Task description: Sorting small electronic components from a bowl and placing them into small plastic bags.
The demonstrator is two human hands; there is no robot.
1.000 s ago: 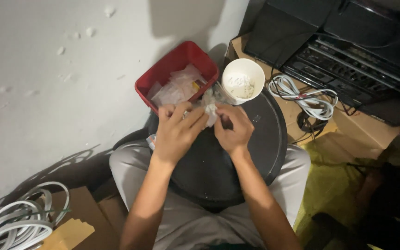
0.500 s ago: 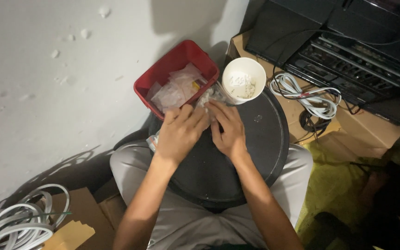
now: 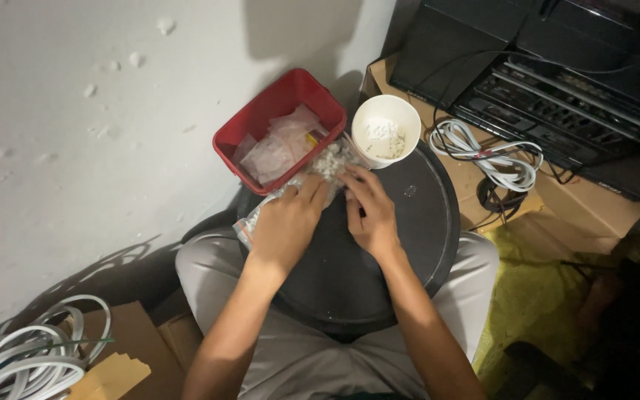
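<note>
My left hand (image 3: 288,219) and my right hand (image 3: 368,211) both grip a clear plastic bag (image 3: 327,160) filled with small white pieces. The bag lies on a round black tray (image 3: 424,222) that rests on my lap. The bag's top end sits between the two hands, close to a white cup (image 3: 386,130) holding small white bits. A red plastic bin (image 3: 279,104) with several clear packets stands just beyond my left hand, touching the tray's far edge.
A coil of white cable (image 3: 492,154) lies on a cardboard box (image 3: 557,200) to the right, beside black audio equipment (image 3: 557,81). More white cable (image 3: 16,363) and cardboard sit at the lower left. The grey floor stretches to the left.
Both hands have shifted slightly with the bag, drawing closer together over its top end. The view has tilted a little; the cup and bin stay in place.
</note>
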